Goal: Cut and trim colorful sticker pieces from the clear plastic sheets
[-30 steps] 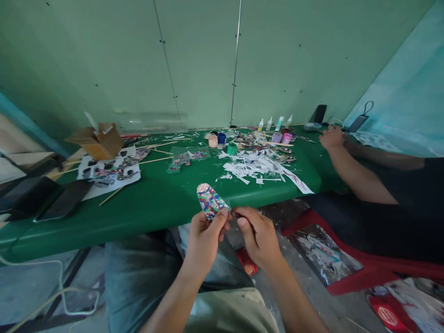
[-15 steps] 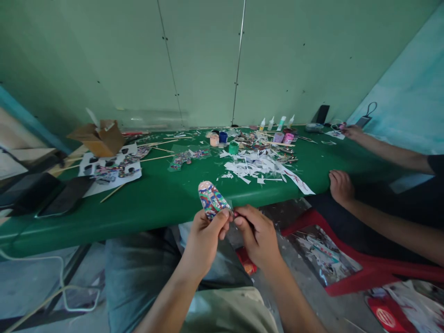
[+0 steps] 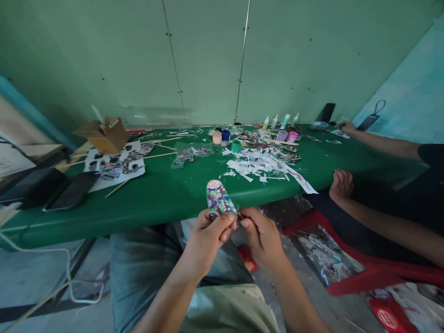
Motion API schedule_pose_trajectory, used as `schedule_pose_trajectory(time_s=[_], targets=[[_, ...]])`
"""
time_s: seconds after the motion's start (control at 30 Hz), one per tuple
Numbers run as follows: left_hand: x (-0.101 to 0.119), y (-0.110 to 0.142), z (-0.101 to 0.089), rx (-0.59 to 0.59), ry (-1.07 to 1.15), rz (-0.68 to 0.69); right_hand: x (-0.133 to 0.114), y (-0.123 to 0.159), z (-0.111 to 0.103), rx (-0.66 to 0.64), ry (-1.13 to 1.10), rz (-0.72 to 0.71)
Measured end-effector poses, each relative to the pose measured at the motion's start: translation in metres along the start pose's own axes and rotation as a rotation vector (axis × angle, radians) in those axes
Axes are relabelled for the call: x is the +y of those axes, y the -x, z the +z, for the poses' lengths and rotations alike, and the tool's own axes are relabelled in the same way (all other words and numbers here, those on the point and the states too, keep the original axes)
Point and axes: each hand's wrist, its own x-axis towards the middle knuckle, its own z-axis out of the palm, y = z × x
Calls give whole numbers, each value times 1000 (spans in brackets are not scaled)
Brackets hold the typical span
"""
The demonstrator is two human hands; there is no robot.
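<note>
My left hand pinches a flat, round-topped painted piece patterned in blue, red, green and white. The piece stands tilted up in front of the green table's edge. Close beside it, my right hand is closed, thumb against fingers, around something thin whose tip points at the piece's lower right edge. Most of that thin thing is hidden by the fingers. A bit of clear film seems to stick out between the two hands.
On the green table lie white paper scraps, paint pots, wooden sticks, glue bottles and a cardboard box. Phones lie at left. A co-worker's hand rests at the right edge, near a red stool.
The view has shifted slightly, so the hands and piece appear a little further right. The piece stands more upright. The co-worker's far hand has moved slightly.
</note>
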Motion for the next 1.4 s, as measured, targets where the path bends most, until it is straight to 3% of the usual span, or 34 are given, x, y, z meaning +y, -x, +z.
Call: schedule_pose_trajectory(time_s=[0.17, 0.43, 0.8, 1.23, 1.4], targets=[[0, 6, 7, 66, -2, 47, -11, 3, 16, 70, 41, 66], [1, 8, 2, 78, -89, 85, -14, 1, 18, 71, 238, 30], [9, 8, -6, -85, -217, 32, -12, 4, 19, 65, 349, 51], [14, 10, -5, -217, -170, -30, -15, 1, 19, 128, 360, 78], [15, 7, -5, -262, -134, -33, -11, 0, 16, 142, 418, 25]])
